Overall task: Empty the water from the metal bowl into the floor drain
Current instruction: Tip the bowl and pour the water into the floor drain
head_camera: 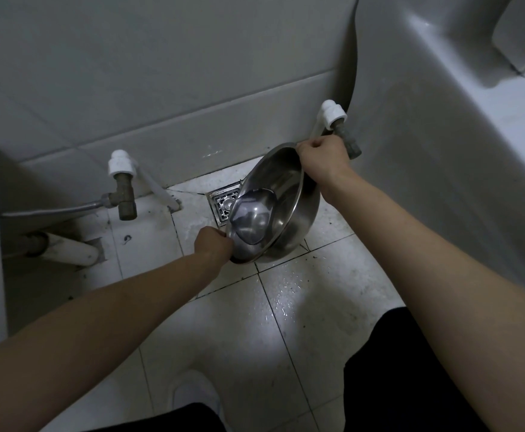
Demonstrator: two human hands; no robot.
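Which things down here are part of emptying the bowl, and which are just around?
Part of the job: metal bowl, tilted; water pooled at its low side; floor drain; left hand and right hand gripping the rim.

Just around: brass valve, braided hose, white pipe, basin.

One bowl, one drain, two hands, two valves.
One metal bowl (281, 207), tilted, with one left hand (213, 244) on its near rim and one right hand (323, 157) on its far rim. One floor drain (224, 202) far of centre. Two brass valves: one at left (124, 194), one at far right (350, 143). One white shoe (194, 397) near.
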